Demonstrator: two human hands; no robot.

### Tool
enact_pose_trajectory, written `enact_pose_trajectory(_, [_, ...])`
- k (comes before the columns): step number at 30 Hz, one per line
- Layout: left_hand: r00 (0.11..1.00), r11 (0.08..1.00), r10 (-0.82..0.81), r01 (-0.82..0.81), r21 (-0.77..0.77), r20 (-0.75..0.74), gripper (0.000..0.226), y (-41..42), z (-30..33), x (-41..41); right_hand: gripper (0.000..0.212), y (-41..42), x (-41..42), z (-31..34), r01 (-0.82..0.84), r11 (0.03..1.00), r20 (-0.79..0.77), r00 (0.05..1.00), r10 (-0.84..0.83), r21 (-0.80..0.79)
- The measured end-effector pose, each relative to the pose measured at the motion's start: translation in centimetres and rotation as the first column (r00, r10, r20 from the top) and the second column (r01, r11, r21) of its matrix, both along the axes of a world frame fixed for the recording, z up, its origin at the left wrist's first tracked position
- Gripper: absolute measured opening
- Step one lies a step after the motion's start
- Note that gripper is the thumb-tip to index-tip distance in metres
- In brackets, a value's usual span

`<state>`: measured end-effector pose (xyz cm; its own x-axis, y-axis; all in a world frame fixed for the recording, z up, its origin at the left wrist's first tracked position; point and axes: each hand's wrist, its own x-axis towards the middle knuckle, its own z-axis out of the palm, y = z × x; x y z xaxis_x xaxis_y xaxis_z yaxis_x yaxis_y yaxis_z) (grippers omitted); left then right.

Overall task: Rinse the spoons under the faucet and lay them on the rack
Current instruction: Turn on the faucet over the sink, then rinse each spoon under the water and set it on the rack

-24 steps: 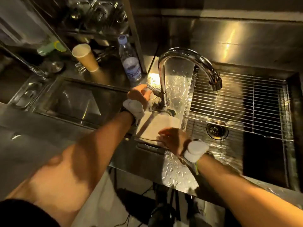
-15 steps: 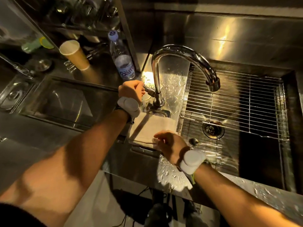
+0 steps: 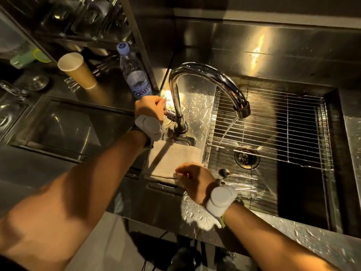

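Observation:
A chrome gooseneck faucet (image 3: 207,75) arches over the steel sink (image 3: 304,202), and a thin stream of water (image 3: 227,132) runs from its spout. My left hand (image 3: 149,108) is closed around the faucet handle (image 3: 170,114) at the base. My right hand (image 3: 193,178) rests, fingers curled, on the near edge of a folded beige cloth (image 3: 172,159) beside the basin. Spoons (image 3: 237,176) lie on the sink's bottom grid just right of that hand. A wire rack (image 3: 273,122) spans the back of the sink.
A drain (image 3: 247,157) sits below the stream. A water bottle (image 3: 134,75) and a paper cup (image 3: 78,70) stand on the counter at the back left. A second basin (image 3: 58,126) lies to the left. Water drops cover the front counter edge (image 3: 195,214).
Water has started to flow from the spout; none ran before. My left hand stays on the handle and my right hand on the cloth. The view shifted a little.

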<state>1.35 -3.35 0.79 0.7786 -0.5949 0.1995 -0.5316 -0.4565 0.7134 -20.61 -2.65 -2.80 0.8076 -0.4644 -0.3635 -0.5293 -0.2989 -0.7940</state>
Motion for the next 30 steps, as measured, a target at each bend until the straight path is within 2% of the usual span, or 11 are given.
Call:
enact_pose_trajectory(8, [1.0, 1.0, -0.002, 0.002, 0.029, -0.009, 0.025, -0.3, -0.3, 0.4, 0.024, -0.2, 0.0, 0.2, -0.014, 1.0, 0.022, 1.0, 0.013, 0.017])
enact_pose_trajectory(11, [0.999, 0.998, 0.02, -0.018, 0.064, -0.03, 0.028, 0.3, -0.6, 0.2, 0.022, -0.2, -0.5, 0.7, 0.017, 0.993, 0.061, 0.998, -0.024, 0.116])
enact_pose_trajectory(13, [0.99, 0.996, 0.063, -0.054, 0.074, -0.126, 0.027, 0.7, -1.4, -0.9, 0.018, -1.6, -2.2, 1.3, -0.002, 0.987, 0.013, 1.0, 0.0, 0.16])
enact_pose_trajectory(15, [0.986, 0.993, 0.069, -0.054, 0.102, -0.153, 0.023, 2.0, -2.1, -3.0, 0.014, -3.8, -4.6, 1.9, -0.046, 0.979, -0.053, 0.997, 0.058, 0.2])
enact_pose_trajectory(17, [1.0, 0.995, -0.002, 0.003, 0.104, -0.008, 0.022, 3.3, -3.3, -5.8, 0.014, -7.1, -7.3, 1.2, -0.017, 0.972, -0.153, 0.987, 0.054, 0.234])
enact_pose_trajectory(19, [0.993, 0.977, -0.087, 0.101, 0.189, -0.081, 0.022, 3.5, -4.1, -7.9, 0.014, -10.7, -9.4, -0.9, 0.063, 0.985, -0.332, 0.943, -0.006, 0.16])
enact_pose_trajectory(21, [0.964, 0.907, -0.123, 0.205, 0.368, -0.234, 0.026, 3.0, -4.4, -9.1, 0.02, -14.1, -11.0, -3.9, 0.003, 1.0, -0.5, 0.866, 0.003, 0.012])
enact_pose_trajectory(23, [0.972, 0.854, -0.155, 0.221, 0.47, -0.176, 0.033, 2.7, -4.7, -9.5, 0.032, -16.4, -11.5, -6.5, -0.182, 0.98, -0.641, 0.762, 0.088, -0.081])
enact_pose_trajectory(25, [0.98, 0.862, -0.164, 0.2, 0.465, -0.116, 0.037, 2.8, -5.1, -10.0, 0.034, -17.6, -11.7, -9.2, -0.335, 0.935, -0.737, 0.661, 0.143, -0.119])
enact_pose_trajectory(27, [0.982, 0.859, -0.169, 0.19, 0.476, -0.086, 0.038, 3.0, -5.6, -10.2, 0.036, -18.0, -11.7, -11.4, -0.433, 0.886, -0.751, 0.638, 0.172, -0.166])
enact_pose_trajectory(30, [0.979, 0.85, -0.199, 0.196, 0.489, -0.046, 0.039, 3.0, -5.9, -10.4, 0.042, -18.8, -10.9, -15.2, -0.491, 0.839, -0.611, 0.745, 0.267, -0.233])
